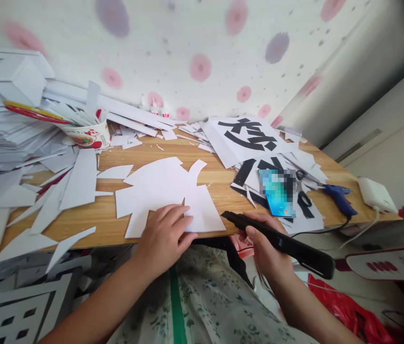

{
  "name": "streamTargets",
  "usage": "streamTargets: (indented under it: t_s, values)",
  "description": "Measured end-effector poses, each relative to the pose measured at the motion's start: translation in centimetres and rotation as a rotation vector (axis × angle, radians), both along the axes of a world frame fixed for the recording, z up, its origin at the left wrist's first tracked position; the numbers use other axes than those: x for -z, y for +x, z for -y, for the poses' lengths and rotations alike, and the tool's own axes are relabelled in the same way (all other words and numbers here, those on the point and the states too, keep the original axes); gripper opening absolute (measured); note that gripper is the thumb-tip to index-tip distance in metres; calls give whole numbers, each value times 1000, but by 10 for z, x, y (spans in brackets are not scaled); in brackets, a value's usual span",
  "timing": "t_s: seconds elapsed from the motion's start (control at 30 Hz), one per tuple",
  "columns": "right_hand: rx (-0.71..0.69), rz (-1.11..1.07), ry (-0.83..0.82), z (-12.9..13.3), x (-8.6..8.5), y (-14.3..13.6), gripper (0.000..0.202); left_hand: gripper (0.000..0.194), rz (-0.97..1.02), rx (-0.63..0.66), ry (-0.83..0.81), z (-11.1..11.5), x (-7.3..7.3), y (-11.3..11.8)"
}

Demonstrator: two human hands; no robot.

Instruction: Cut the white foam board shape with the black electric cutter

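A large cut white board (162,184) lies flat at the table's front edge, with a curved strip rising at its upper right. My left hand (168,235) rests palm down on the board's lower middle, fingers spread a little and holding nothing. To the right of the board, my right hand (268,248) is wrapped round a black cutter (288,243). The cutter's tip points left, just beyond the board's right edge. White offcuts (115,172) lie to the left of the board.
At the left stand stacked white boards (11,129) and a paper cup (92,134) of strips. Sheets with black characters (246,138), a phone (277,193), scissors (304,188), a blue glue gun (341,198) and a white box (376,195) are at the right.
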State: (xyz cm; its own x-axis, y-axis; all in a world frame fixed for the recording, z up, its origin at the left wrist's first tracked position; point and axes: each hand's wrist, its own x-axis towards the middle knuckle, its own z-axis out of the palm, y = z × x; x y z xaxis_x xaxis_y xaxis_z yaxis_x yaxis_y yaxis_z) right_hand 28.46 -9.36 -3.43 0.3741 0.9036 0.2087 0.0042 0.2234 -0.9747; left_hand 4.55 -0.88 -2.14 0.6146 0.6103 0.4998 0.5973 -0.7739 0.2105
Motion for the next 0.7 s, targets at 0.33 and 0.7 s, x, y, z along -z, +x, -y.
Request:
streamTargets:
  t_s: [0.33, 0.7]
  values:
    - [-195, -81, -163, -2, -5, -20, 28, 15, -167, -135, -148, 0, -7, -6]
    - [-364, 209, -56, -14, -22, -48, 26, 28, -12, -174, 45, -15, -6, -47]
